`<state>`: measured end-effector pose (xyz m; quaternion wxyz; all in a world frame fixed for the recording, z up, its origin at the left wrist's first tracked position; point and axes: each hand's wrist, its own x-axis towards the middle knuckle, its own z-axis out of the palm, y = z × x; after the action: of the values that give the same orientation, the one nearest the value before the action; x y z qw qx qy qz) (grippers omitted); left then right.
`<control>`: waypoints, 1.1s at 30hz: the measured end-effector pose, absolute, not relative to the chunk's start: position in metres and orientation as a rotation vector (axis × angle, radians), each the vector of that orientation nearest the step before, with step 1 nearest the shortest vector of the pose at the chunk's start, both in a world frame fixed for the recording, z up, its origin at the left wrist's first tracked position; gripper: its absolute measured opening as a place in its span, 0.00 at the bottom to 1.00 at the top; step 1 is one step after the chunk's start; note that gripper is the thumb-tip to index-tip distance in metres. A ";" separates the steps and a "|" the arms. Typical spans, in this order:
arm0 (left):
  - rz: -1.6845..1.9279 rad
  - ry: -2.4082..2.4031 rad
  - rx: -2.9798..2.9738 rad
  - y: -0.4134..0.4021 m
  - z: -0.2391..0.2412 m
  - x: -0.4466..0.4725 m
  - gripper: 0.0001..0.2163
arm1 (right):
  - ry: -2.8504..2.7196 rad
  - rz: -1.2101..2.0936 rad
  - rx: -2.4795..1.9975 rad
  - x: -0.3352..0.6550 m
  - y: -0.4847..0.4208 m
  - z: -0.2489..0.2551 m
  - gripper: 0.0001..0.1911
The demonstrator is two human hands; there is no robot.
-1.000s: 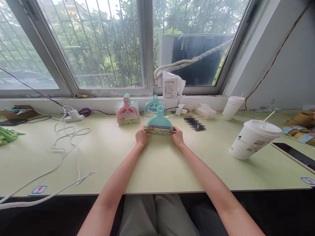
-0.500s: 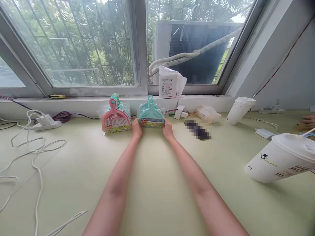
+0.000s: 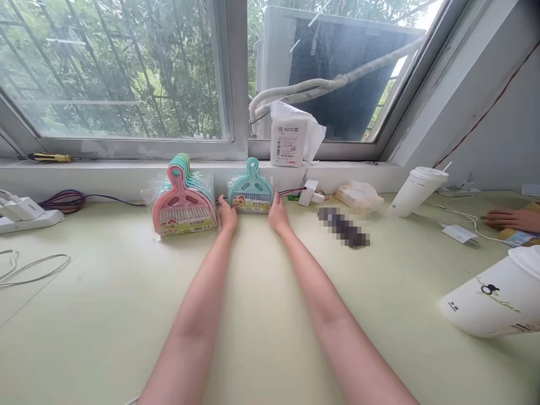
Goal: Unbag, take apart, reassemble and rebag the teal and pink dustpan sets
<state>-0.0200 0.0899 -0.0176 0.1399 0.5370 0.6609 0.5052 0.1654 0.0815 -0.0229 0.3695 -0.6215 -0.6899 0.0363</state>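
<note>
A teal mini dustpan-and-brush set (image 3: 251, 190) in clear wrap stands upright against the window ledge at the back of the pale green table (image 3: 261, 304). My left hand (image 3: 227, 214) grips its left edge and my right hand (image 3: 278, 212) grips its right edge, both arms stretched forward. I cannot tell how many teal sets stand behind the front one. Just to the left stands a stack of several such sets (image 3: 182, 199), pink in front and teal and green behind, close to my left hand.
On the ledge sits a white packet with a barcode (image 3: 289, 140). Right of my hands lie a white plug (image 3: 310, 192), a blurred dark object (image 3: 343, 228), a tissue pack (image 3: 358, 196) and two white lidded cups (image 3: 415, 190) (image 3: 498, 298). Another person's hand (image 3: 508, 218) rests far right. A power strip (image 3: 21, 211) and cables lie left.
Both hands have carried the teal set from mid-table back to the window ledge, next to the pink stack. The camera has leaned forward with them.
</note>
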 end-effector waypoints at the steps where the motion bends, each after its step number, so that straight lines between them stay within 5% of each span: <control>1: 1.459 1.903 1.541 0.091 -0.018 -0.021 0.26 | -1.795 0.118 -1.623 0.165 0.083 -0.023 0.35; 17: 1.457 1.827 1.592 0.085 -0.017 -0.024 0.18 | -1.856 0.325 -1.663 0.172 0.081 -0.019 0.46; 33: 1.645 1.807 1.761 0.058 -0.009 -0.017 0.25 | -1.828 0.297 -1.552 0.173 0.070 -0.027 0.49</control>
<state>-0.0173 0.0579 -0.0095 0.0646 0.5833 0.5986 0.5451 0.1727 0.0704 -0.0269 0.3547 -0.6006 -0.7073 0.1151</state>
